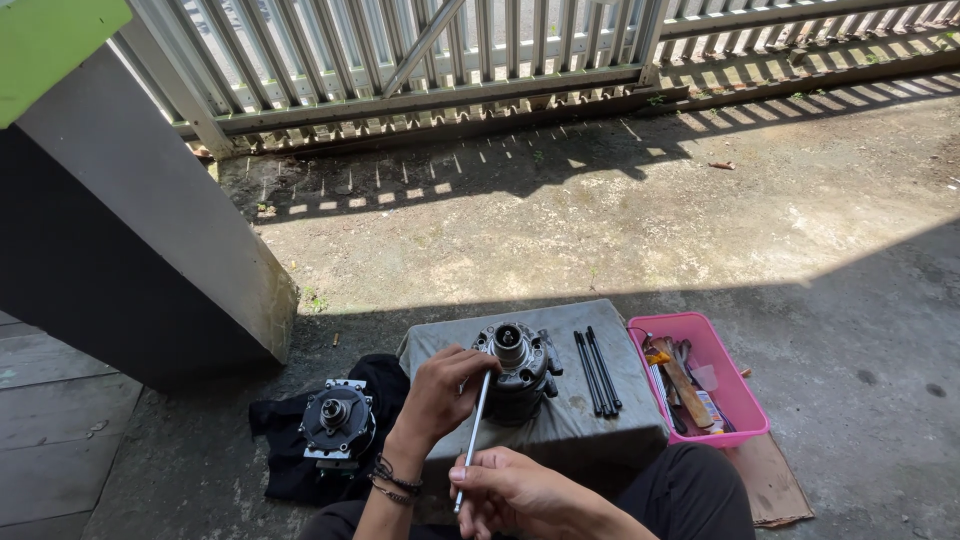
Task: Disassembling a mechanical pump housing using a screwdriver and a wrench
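A: While the cylindrical metal unit (515,368) stands upright on the grey cloth-covered block (590,425), what does each hand have?

B: Item one: left hand (440,392), wrist beaded, fingers curled round the upper part of a slim silver rod (472,440), just beside the unit's top face. Item two: right hand (515,490), closed on the rod's lower end, near the lap.

A: Step in hand?

B: Judged: the rod's tip is being lined up with a point on the unit's rim; contact itself is hidden by the fingers. Next move would call for a steady, straight aim with both hands.

A: Surroundings?

B: Item three: black long bolts (597,372), laid side by side on the block, right of the unit. Item four: pink tray (745,420) of tools, further right. Item five: second round part (338,423) on a dark cloth (280,425), left, on the concrete.
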